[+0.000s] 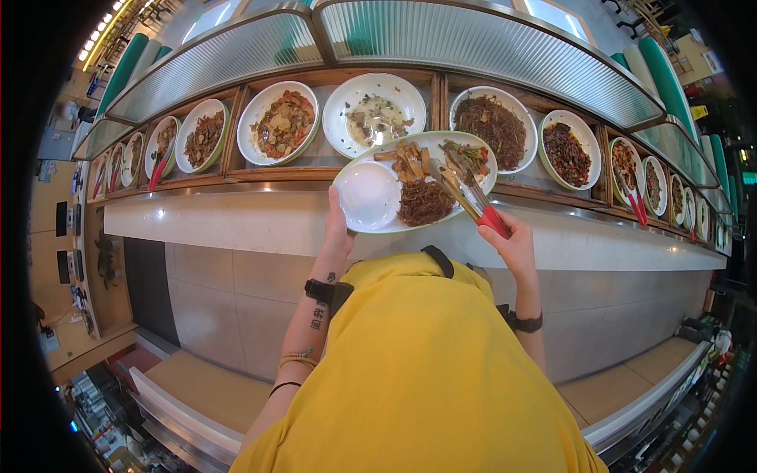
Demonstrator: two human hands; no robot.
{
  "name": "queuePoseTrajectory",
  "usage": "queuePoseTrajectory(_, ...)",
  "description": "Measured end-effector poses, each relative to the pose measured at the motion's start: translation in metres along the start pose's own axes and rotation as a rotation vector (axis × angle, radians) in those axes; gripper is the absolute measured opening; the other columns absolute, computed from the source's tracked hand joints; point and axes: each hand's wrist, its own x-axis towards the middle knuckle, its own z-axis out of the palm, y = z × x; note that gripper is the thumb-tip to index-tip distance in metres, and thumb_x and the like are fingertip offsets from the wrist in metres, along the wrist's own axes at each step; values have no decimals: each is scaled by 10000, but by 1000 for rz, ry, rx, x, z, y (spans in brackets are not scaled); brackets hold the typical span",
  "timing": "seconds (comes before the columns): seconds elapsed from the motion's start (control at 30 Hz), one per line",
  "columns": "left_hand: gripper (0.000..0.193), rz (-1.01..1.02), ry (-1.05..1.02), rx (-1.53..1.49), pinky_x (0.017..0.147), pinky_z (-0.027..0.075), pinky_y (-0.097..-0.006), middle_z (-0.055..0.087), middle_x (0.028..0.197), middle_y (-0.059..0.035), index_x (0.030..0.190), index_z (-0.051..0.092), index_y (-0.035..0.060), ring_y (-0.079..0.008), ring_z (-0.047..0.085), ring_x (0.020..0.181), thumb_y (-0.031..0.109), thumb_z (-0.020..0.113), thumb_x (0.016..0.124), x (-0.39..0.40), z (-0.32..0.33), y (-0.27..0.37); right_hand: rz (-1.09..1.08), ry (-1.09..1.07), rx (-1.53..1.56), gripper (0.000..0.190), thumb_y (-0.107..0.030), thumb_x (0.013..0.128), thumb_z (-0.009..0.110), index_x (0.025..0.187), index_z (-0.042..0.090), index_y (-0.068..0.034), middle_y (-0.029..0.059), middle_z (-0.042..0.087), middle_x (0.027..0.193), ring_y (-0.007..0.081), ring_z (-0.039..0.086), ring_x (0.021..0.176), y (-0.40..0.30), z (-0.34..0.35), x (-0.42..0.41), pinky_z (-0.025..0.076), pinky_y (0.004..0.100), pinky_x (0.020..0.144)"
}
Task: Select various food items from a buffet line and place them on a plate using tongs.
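My left hand (336, 227) grips the left rim of an oval white plate (369, 195) with a green outer edge. Three foods lie on it: brown strips (405, 161), a heap of brown glass noodles (426, 203) and a green-and-red vegetable mix (464, 155). The round hollow at the plate's left holds no food. In my right hand (511, 239) are metal tongs (467, 186) with red handles, their tips over the vegetable mix. Behind the plate stand a white bowl (337, 121) with pale liquid and scraps, and a bowl of brown noodles (491, 131).
Wooden trays (284, 173) carry a row of food bowls, including a stir-fry bowl (281, 127) and a dark red dish (568, 154). Other red-handled tongs (162, 168) rest in bowls. A ribbed sneeze guard (473, 41) runs behind. A pale counter ledge (225, 219) lies in front.
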Motion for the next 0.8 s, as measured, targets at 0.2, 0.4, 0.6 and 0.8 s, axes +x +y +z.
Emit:
queuePoseTrajectory(0.2,716,8,-5,5,1072,505,-410,567,1448,-111,1486,450,33,-245,589,1292,607,371,1064,0,-1,-1,-4,6,-5,436,-191,842,842,1195,712,28,62,743,993,99,663,893,-1,0,-1,533,268,834)
queuePoseTrajectory(0.4,712,15,-26,-4,1076,502,-410,564,1452,-109,1489,448,37,-244,585,1296,604,372,1064,4,-6,-4,1,3,-14,435,-191,840,844,1192,712,29,61,744,985,97,663,889,-4,0,-1,535,269,831)
queuePoseTrajectory(0.6,713,6,-6,-1,1071,504,-410,567,1450,-108,1491,451,41,-246,587,1295,606,374,1063,4,-5,-3,-3,0,-17,457,-203,840,846,1206,704,32,67,742,1005,102,665,901,-2,0,0,535,272,838)
queuePoseTrajectory(0.8,718,-11,27,11,1068,505,-408,571,1448,-109,1491,452,41,-245,592,1290,610,374,1061,3,-3,-2,10,1,-16,471,-216,839,850,1211,702,32,67,741,1011,104,666,905,-1,0,0,535,272,839)
